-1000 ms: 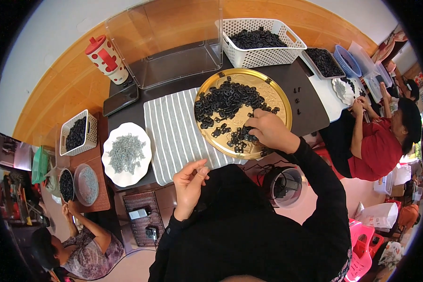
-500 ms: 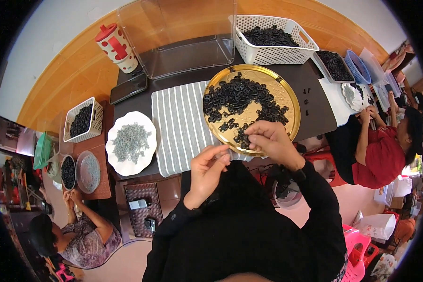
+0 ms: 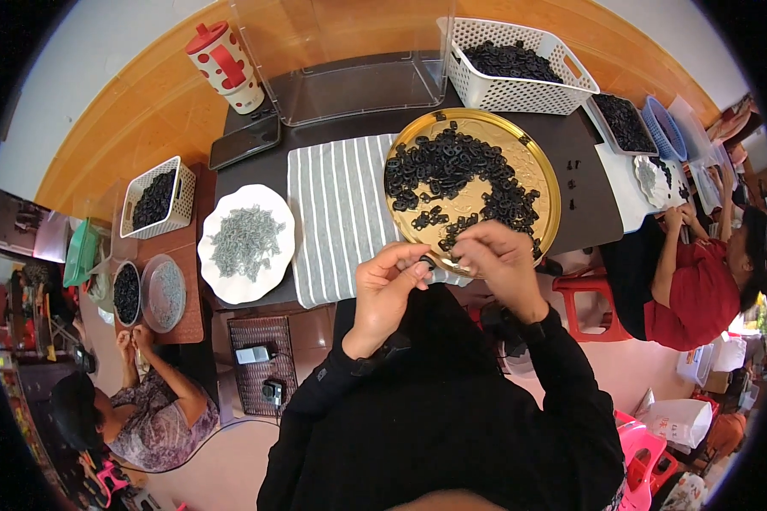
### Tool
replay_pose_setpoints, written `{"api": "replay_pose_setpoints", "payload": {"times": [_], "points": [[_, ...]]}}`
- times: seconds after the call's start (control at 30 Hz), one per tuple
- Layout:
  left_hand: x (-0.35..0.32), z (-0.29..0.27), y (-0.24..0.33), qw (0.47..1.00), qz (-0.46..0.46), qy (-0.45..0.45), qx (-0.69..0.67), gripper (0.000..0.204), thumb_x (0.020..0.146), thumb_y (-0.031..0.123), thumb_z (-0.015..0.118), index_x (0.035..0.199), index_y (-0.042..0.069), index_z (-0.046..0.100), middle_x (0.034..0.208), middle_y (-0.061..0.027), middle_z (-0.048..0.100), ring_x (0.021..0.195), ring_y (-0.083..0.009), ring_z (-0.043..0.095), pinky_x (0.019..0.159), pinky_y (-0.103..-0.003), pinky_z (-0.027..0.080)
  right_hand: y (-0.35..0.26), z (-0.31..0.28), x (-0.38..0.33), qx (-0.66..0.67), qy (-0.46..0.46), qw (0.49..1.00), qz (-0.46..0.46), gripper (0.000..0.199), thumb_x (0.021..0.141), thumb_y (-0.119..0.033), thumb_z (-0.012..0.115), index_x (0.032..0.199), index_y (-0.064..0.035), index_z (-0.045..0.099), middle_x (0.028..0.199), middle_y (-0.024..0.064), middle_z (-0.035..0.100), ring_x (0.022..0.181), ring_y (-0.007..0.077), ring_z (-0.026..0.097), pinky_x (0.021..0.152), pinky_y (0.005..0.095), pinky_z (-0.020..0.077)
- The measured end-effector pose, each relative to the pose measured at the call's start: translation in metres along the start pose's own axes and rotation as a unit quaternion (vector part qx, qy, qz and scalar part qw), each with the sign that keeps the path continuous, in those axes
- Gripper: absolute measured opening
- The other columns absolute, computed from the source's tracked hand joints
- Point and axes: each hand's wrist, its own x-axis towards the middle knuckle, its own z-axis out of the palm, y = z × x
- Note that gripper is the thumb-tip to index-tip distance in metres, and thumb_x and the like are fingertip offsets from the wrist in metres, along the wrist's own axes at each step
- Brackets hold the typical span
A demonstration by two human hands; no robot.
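Head view: your left hand (image 3: 383,288) pinches a small black plastic piece (image 3: 427,263); beyond your right hand (image 3: 504,264), whose grip I cannot tell, lies a round golden tray (image 3: 520,157).

One cloth (image 3: 337,217) is lying before you on the table (image 3: 594,204). One plate (image 3: 240,293) is sitting to its left, small pieces (image 3: 249,241) resting on it. One tray (image 3: 552,189) is resting over the cloth's right part, loose parts (image 3: 447,166) lying in it. One bin (image 3: 362,106) is standing behind the cloth. One tumbler (image 3: 227,70) is standing behind your plate, left of the bin. One basket (image 3: 524,94) is standing behind the tray, holding more parts (image 3: 516,62).
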Motion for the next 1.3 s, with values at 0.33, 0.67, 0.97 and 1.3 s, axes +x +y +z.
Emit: {"api": "replay_pose_setpoints", "payload": {"times": [0.33,0.67,0.97,1.3], "points": [[-0.004,-0.022,0.001,0.997,-0.027,0.07,-0.015,0.016,0.091,-0.001,0.059,0.106,-0.005,0.064,0.088,-0.0092,0.066,0.073,-0.0123,0.064,0.062,-0.022,0.049,-0.001,-0.051,-0.006,-0.382,-0.012,0.91,-0.16,0.01,0.077,0.006,0.061,0.086,0.001,0.062,0.079,0.0136,0.056,0.074,0.0324,0.059,0.064,0.0363,0.0473],[-0.004,-0.026,-0.006,0.999,-0.018,0.039,-0.02,0.019,0.092,0.0,0.057,0.109,-0.006,0.063,0.096,-0.0134,0.068,0.076,-0.0154,0.066,0.061,-0.023,0.051,0.007,-0.03,0.0,-0.537,-0.017,0.821,-0.192,0.014,0.077,-0.002,0.059,0.089,-0.0011,0.066,0.08,0.0129,0.054,0.075,0.0318,0.058,0.063,0.0401,0.0476],[-0.006,-0.028,0.0,0.991,-0.021,0.086,0.098,0.02,0.089,-0.004,0.06,0.108,-0.003,0.066,0.089,-0.01,0.067,0.073,-0.0123,0.063,0.059,-0.024,0.048,0.006,-0.03,0.003,-0.489,-0.014,0.852,-0.186,0.013,0.077,-0.006,0.064,0.089,-0.0022,0.067,0.08,0.0122,0.053,0.076,0.0316,0.058,0.064,0.0396,0.047],[0.006,-0.025,0.011,0.791,0.18,0.104,0.575,0.02,0.079,-0.005,0.063,0.099,-0.002,0.067,0.085,-0.0153,0.057,0.068,-0.0294,0.058,0.06,-0.036,0.047,0.007,-0.019,0.007,-0.499,-0.039,0.855,-0.135,0.014,0.076,-0.008,0.066,0.085,-0.0017,0.058,0.083,0.0134,0.051,0.081,0.0343,0.057,0.067,0.0416,0.0465]]}}
